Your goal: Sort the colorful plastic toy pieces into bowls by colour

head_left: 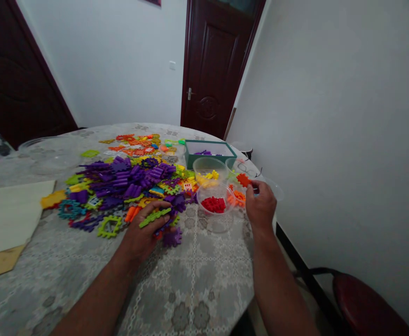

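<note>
My left hand (pixel 143 228) rests at the near edge of a heap of plastic building pieces, its fingers curled round a lime green toothed building piece (pixel 154 217). Purple pieces (pixel 177 203) lie against its fingertips, and I cannot tell whether any are in its grip. Out to the right, my right hand (pixel 261 203) pinches a red-orange toothed building piece (pixel 243 179). Below that piece is a clear tub with orange pieces (pixel 238 198). Beside it, a clear round tub (pixel 198 198) contains red pieces (pixel 214 204); yellow pieces (pixel 209 176) fill part of the tub behind.
A green-rimmed box (pixel 189 162) with purple pieces stands behind the tubs. Purple pieces (pixel 120 179) top the heap, with orange ones (pixel 134 145) farther back. A pale board (pixel 11 214) lies at left. Glasses (pixel 248 167) sit near the right edge; a dark red chair (pixel 365 303) stands below.
</note>
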`<state>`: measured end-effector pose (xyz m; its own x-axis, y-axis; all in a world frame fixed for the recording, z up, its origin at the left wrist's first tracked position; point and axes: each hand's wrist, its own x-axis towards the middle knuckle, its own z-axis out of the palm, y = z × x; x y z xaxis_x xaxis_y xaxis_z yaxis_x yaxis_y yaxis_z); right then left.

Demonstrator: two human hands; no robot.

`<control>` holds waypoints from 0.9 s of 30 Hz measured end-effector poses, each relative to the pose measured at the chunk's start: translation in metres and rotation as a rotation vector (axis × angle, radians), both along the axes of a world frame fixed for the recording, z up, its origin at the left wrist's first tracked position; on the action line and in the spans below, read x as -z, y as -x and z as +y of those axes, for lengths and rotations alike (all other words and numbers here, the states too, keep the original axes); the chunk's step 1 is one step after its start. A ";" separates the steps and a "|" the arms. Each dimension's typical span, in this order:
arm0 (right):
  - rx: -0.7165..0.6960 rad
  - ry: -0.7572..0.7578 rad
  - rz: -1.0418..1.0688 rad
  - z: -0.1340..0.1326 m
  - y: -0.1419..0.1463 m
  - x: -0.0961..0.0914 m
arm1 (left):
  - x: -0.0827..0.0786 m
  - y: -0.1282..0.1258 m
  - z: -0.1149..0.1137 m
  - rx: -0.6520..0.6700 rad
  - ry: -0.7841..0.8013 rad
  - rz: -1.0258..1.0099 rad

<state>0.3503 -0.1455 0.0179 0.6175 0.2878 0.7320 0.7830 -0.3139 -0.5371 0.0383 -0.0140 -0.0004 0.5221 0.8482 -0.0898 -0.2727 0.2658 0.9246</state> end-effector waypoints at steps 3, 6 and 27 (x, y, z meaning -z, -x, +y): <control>-0.009 0.051 -0.001 0.003 -0.003 0.007 | -0.003 -0.001 -0.002 -0.009 -0.005 0.001; -0.061 0.002 0.056 0.003 -0.001 0.016 | -0.006 -0.002 -0.003 -0.004 -0.002 0.006; -0.900 0.157 -0.147 0.002 0.134 -0.023 | -0.007 0.000 -0.009 0.008 -0.210 0.074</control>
<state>0.2165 -0.1438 0.0408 0.0169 0.7167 0.6972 0.8241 0.3849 -0.4156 0.0382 -0.0234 0.0061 0.5272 0.8483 0.0499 -0.2011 0.0675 0.9772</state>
